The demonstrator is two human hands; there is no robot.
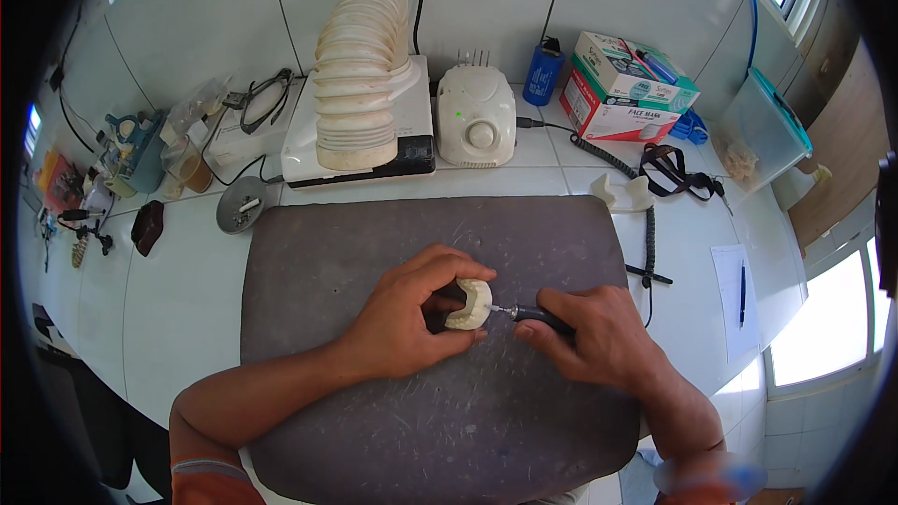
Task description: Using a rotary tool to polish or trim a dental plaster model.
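Observation:
My left hand (402, 316) is closed around a cream-coloured plaster dental model (475, 305), a curved arch, with fingers at its far end and the thumb at its near end. From the right, my right hand (601, 335) grips a black rotary handpiece (544, 318). Its thin metal bur points left and meets, or almost meets, the model's outer side; whether they touch is too fine to tell. Both hands are over a scratched dark grey mat (374, 435) on the white tiled bench.
Behind the mat stand a ribbed white suction hose (357, 75) on its unit, a white control box (477, 117), a blue can (543, 72) and mask boxes (622, 117). A round grey dish (241, 206) sits left. To the right are a coiled cord (650, 243) and paper with a pen (742, 295).

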